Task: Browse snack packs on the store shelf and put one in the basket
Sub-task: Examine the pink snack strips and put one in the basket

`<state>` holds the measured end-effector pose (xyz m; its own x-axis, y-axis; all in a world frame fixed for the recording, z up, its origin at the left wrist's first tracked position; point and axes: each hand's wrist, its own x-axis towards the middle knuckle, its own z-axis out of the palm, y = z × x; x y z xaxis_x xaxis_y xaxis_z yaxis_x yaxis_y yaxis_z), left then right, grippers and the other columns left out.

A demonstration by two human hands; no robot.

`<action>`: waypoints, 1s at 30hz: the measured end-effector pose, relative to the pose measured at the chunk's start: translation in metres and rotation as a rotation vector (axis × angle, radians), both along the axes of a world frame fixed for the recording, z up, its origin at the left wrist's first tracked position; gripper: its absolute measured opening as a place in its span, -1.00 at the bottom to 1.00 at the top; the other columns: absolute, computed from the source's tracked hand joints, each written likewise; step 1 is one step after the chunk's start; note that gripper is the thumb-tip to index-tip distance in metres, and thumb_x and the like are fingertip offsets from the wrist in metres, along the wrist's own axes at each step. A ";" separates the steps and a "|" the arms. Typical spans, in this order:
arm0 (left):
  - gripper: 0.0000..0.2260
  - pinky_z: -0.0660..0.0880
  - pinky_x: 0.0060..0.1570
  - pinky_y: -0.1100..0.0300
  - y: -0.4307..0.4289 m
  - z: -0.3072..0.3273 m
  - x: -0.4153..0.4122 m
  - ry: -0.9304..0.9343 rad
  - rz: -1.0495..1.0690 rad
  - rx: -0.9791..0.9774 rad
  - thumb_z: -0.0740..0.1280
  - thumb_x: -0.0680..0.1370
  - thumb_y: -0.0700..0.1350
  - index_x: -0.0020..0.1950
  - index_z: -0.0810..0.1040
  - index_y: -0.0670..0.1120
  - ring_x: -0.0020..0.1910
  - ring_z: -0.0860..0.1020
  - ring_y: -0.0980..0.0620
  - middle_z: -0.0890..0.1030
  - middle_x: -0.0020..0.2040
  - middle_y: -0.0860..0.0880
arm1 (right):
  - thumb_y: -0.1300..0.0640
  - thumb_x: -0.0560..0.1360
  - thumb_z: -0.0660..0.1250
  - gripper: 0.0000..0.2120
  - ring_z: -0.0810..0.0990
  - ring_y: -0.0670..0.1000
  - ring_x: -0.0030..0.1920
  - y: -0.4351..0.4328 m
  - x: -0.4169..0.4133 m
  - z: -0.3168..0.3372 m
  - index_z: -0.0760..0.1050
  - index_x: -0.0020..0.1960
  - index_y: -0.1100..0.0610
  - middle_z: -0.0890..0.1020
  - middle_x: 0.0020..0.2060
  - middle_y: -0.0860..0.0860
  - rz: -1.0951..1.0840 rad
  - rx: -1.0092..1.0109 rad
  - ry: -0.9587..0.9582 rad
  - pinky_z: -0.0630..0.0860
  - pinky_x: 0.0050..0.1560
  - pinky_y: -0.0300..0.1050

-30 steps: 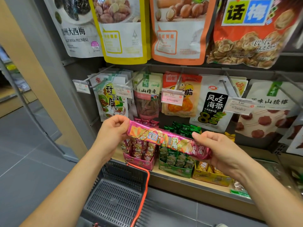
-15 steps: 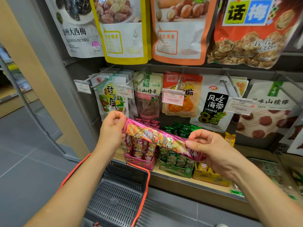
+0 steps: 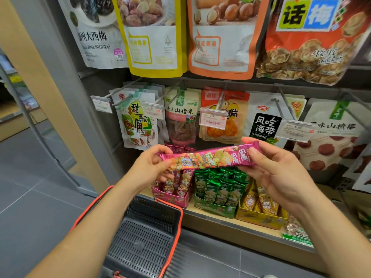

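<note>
While held level before the shelf (image 3: 230, 221), the long pink foil snack pack (image 3: 208, 158) is pinched at its ends by left hand (image 3: 148, 167) and right hand (image 3: 275, 169); the grey plastic basket (image 3: 146, 237) hangs below on the left forearm

- The single camera rides on the person's head, aimed forward and tipped down, squarely facing the store shelf (image 3: 220, 222).
- It sits close in: both forearms enter from the bottom corners, with the left hand (image 3: 148, 167) at 7 o'clock of centre and the right hand (image 3: 277, 173) at 4 o'clock.
- The snack pack (image 3: 208, 158) lies just below centre.
- Hanging bags (image 3: 220, 37) fill 12 to 2 o'clock, cropped by the top edge.
- The basket (image 3: 154, 212) sits at 6 o'clock, the floor (image 3: 30, 197) at 8 o'clock.
- The wide lens leans the grey post (image 3: 66, 97) at 10 o'clock.
</note>
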<state>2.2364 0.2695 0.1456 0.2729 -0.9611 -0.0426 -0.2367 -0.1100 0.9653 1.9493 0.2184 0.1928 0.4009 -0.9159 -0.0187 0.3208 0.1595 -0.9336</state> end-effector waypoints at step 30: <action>-0.62 0.32 0.12 -0.03 -0.079 -0.077 -0.018 -1.561 -0.240 0.100 0.39 0.48 -0.05 0.30 0.51 0.05 0.25 0.33 -0.10 0.46 0.26 -0.04 | 0.25 0.44 0.48 -0.67 0.59 -0.22 0.15 -0.004 0.027 -0.026 0.61 0.18 0.04 0.66 0.09 -0.05 -0.496 -0.805 0.524 0.47 0.22 -0.33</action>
